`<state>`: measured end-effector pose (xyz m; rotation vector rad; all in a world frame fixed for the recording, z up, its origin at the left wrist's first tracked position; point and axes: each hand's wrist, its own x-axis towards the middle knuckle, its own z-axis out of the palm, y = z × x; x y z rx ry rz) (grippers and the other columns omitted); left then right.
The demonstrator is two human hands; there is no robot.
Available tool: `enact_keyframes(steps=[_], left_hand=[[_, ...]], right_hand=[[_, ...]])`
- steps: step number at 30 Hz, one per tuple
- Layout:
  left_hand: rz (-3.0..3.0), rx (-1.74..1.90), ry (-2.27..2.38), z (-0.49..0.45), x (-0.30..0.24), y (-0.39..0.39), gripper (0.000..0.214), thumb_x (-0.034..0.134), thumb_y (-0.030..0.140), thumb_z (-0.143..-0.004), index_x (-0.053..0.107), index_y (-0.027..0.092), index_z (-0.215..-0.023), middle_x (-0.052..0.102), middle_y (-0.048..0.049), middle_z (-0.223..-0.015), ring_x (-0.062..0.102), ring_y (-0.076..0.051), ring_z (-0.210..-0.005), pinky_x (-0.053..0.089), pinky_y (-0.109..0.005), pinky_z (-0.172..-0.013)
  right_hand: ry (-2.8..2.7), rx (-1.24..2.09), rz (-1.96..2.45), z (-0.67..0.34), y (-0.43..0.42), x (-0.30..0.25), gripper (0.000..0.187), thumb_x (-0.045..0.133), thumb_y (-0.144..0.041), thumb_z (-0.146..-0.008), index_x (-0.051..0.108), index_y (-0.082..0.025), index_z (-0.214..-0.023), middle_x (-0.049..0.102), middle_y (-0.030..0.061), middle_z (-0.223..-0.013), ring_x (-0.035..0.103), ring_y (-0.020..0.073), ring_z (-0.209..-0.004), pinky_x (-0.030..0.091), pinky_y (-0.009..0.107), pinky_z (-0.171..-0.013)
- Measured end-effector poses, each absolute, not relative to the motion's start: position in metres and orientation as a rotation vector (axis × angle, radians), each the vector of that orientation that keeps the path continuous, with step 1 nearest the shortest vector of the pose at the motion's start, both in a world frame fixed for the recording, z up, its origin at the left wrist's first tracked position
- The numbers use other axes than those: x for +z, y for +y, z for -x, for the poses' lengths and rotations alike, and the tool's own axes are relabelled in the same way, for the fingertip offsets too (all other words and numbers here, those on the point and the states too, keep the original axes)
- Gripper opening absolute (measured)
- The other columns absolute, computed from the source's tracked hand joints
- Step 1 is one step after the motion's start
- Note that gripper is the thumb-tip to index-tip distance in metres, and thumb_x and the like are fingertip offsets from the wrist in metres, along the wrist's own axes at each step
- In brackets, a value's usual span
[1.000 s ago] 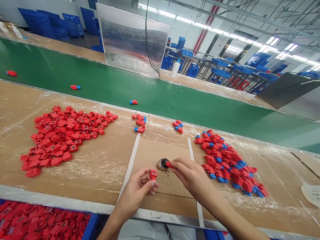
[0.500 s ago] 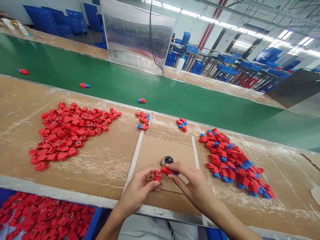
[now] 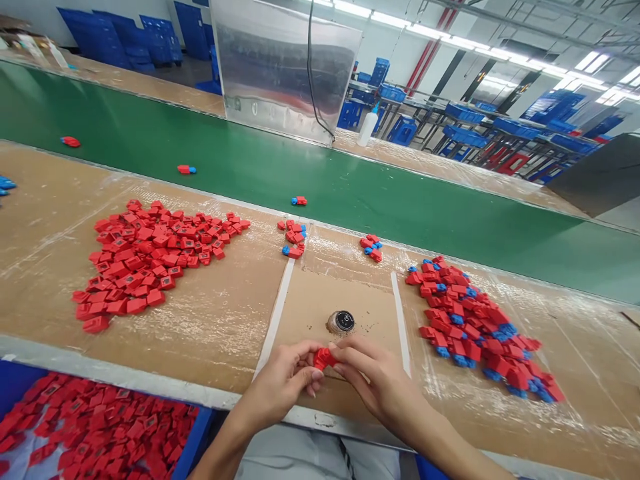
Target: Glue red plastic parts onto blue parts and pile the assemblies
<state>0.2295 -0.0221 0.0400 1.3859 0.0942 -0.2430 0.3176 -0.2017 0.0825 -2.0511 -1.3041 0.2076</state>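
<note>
Close together over the front of the cardboard mat, both hands meet at one spot. My left hand [image 3: 277, 385] is closed with its fingertips around a small red plastic piece [image 3: 324, 358]. Against its right side, my right hand [image 3: 381, 373] pinches another red piece, mostly covered by the fingers. The two pieces appear to touch; whether they are joined cannot be made out. Just beyond the fingers sits a small round jar [image 3: 343, 321] with a black top, with dark specks around it on the mat [image 3: 305, 293].
Red pieces lie in a pile [image 3: 145, 257] on the left; red-and-blue pieces form another pile [image 3: 465, 320] on the right. Two small clusters lie ahead. A green conveyor belt [image 3: 400, 193] carries several pieces. A blue bin [image 3: 200, 427] of red pieces stands front left.
My right hand has brought its red-and-blue piece left against the red piece in my left hand. Pieces on the belt have shifted right. The view has turned slightly left.
</note>
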Motion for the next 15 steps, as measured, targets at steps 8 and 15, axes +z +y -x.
enact_keyframes(steps=[8, 15], left_hand=[[-1.309, -0.254, 0.097, -0.229, 0.036, -0.025, 0.026, 0.058, 0.024, -0.088, 0.065, 0.015, -0.111, 0.061, -0.0011, -0.075, 0.056, -0.012, -0.066, 0.048, -0.025, -0.064], [-1.778, 0.026, 0.538, -0.226, 0.073, 0.068, 0.053, 0.056, 0.048, -0.084, 0.049, 0.021, -0.130, 0.066, -0.0069, -0.098, 0.063, -0.022, -0.085, 0.052, -0.035, -0.075]], right_hand=[[-1.349, 0.087, 2.127, -0.304, -0.190, 0.079, 0.023, 0.039, -0.017, -0.101, 0.062, -0.018, -0.101, 0.065, 0.0098, -0.093, 0.061, 0.0222, -0.083, 0.051, 0.033, -0.070], [-1.027, -0.163, 2.321, -0.389, -0.255, 0.093, 0.021, 0.044, -0.027, -0.095, 0.064, -0.024, -0.102, 0.071, 0.0074, -0.097, 0.067, 0.0249, -0.089, 0.054, 0.038, -0.078]])
